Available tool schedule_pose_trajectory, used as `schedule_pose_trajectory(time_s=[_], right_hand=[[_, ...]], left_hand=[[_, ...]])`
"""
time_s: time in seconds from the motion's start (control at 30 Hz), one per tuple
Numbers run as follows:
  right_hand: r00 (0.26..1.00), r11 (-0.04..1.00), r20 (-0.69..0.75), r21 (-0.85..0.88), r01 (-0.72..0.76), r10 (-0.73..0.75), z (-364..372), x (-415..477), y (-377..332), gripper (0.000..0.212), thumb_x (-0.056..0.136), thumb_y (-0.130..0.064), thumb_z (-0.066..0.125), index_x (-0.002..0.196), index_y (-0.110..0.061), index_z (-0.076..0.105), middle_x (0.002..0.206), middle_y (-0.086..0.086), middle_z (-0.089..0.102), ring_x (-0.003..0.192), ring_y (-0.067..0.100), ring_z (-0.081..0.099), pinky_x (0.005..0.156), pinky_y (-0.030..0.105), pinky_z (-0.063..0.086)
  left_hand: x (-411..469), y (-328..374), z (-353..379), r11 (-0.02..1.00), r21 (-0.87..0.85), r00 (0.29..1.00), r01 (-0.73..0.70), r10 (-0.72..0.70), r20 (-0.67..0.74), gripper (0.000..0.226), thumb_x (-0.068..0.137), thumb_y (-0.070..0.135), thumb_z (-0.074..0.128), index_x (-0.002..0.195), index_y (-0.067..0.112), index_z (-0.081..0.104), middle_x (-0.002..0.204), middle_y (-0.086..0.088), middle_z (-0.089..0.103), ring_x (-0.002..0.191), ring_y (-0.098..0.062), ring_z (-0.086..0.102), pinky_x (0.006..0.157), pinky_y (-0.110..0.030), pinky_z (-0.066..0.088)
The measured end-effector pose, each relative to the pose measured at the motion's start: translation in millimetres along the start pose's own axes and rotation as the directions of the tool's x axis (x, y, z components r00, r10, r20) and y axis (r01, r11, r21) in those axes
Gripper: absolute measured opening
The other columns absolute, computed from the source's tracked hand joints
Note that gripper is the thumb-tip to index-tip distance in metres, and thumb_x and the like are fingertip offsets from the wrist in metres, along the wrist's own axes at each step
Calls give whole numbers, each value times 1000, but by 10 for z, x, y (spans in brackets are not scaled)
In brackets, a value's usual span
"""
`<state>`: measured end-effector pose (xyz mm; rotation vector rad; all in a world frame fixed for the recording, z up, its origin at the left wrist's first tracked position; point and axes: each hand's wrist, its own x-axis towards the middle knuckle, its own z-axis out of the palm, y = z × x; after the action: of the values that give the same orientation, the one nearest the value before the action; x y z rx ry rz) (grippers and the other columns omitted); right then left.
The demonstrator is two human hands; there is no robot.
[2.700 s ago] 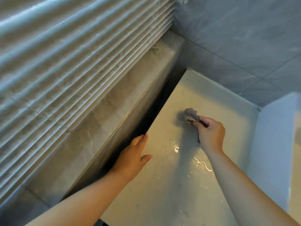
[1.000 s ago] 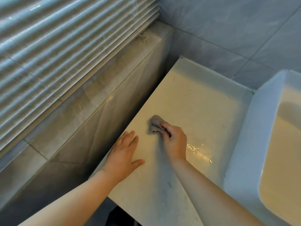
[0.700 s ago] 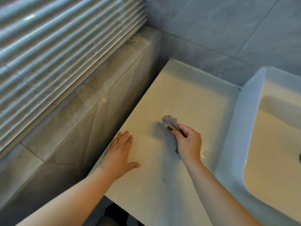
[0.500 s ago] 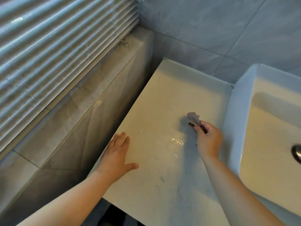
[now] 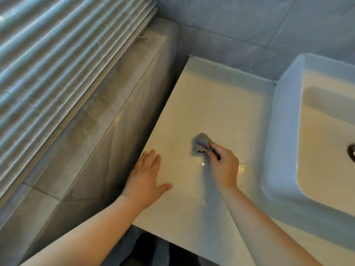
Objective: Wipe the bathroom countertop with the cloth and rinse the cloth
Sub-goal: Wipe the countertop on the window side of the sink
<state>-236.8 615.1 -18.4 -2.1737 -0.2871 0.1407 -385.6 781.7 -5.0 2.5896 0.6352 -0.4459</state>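
A pale stone countertop (image 5: 217,104) runs from the tiled back wall toward me. My right hand (image 5: 223,166) presses a small crumpled grey cloth (image 5: 201,143) onto the middle of it, fingers closed around the cloth. Thin streaks of water glisten on the surface just right of that hand. My left hand (image 5: 146,179) lies flat, fingers spread, on the countertop's left edge and holds nothing.
A white raised basin (image 5: 278,150) stands at the right, its drain (image 5: 351,151) at the frame edge. Left of the countertop, across a dark gap, rises a grey tiled ledge (image 5: 107,120) under slatted window blinds (image 5: 57,54). Grey wall tiles close off the back.
My right hand has swept the cloth from near the basin back leftward to the countertop's middle. My left hand has stayed flat on the left edge. The view has shifted slightly.
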Motion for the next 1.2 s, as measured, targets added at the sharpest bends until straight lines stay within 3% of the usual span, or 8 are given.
schedule_pose_trajectory(time_s=[0.1, 0.2, 0.33, 0.47, 0.57, 0.73, 0.97, 1.2], right_hand=[[995, 998, 78, 21, -58, 56, 77, -163, -45, 26, 82, -5, 68, 105, -16, 74, 93, -17, 64, 87, 6, 61, 77, 7, 41], [988, 982, 67, 124, -146, 138, 42, -225, -111, 19, 82, -6, 69, 95, -18, 75, 88, -11, 71, 82, 4, 64, 76, 14, 48], [946, 965, -235, 194, -177, 221, -244, -231, -90, 17, 84, -7, 68, 100, -11, 72, 83, -9, 66, 69, -8, 58, 64, 2, 40], [886, 982, -435, -17, -188, 162, -638, -122, 182, 22, 88, -12, 64, 109, -4, 67, 100, 10, 69, 91, 25, 62, 80, 25, 43], [933, 935, -343, -282, -217, 113, -681, -143, 362, 13, 92, -9, 54, 96, -2, 65, 87, 13, 67, 76, 23, 52, 68, 22, 30], [937, 902, -335, -367, -228, 101, -429, -244, 520, 21, 96, -17, 47, 94, 0, 59, 87, 17, 64, 84, 37, 58, 66, 33, 38], [963, 908, -268, -392, -147, 40, -361, -258, 462, 66, 90, -29, 61, 146, -10, 30, 132, 10, 56, 113, 34, 53, 92, 44, 47], [970, 820, -244, -555, -143, 4, -374, -201, 534, 44, 92, -16, 56, 135, -8, 49, 125, 11, 62, 101, 40, 57, 84, 44, 47]], left_hand=[[-1, -4, -10, 1000, 21, 1000, -7, 6, 17, 95, 84, 67, 47, 152, 19, 1, 159, 5, -14, 145, -17, -12, 118, -36, 7], [2, -5, -20, 1000, 22, 999, -19, 19, 26, 96, 84, 67, 46, 152, 19, 0, 159, 4, -14, 145, -18, -12, 118, -36, 6], [-11, -40, -19, 999, 40, 999, -33, 32, 37, 95, 84, 68, 45, 152, 20, -1, 159, 4, -16, 145, -18, -13, 118, -37, 5], [-18, -45, -20, 999, 39, 998, -36, 34, 43, 95, 83, 70, 43, 152, 20, -1, 159, 5, -16, 145, -17, -13, 119, -39, 7], [-13, -54, -25, 999, 30, 998, -37, 35, 48, 96, 83, 70, 43, 152, 20, -1, 159, 5, -15, 145, -17, -13, 119, -40, 8], [-14, -73, -24, 998, 41, 997, -46, 43, 59, 95, 84, 69, 43, 152, 21, -3, 158, 5, -17, 145, -16, -14, 119, -40, 8], [-20, -83, -9, 997, 51, 997, -54, 51, 56, 96, 84, 70, 42, 152, 21, -5, 158, 6, -18, 145, -16, -15, 118, -39, 6], [-5, -127, 11, 996, 49, 996, -73, 70, 53, 92, 86, 66, 42, 151, 22, -5, 158, 5, -19, 145, -16, -16, 119, -40, 7]])
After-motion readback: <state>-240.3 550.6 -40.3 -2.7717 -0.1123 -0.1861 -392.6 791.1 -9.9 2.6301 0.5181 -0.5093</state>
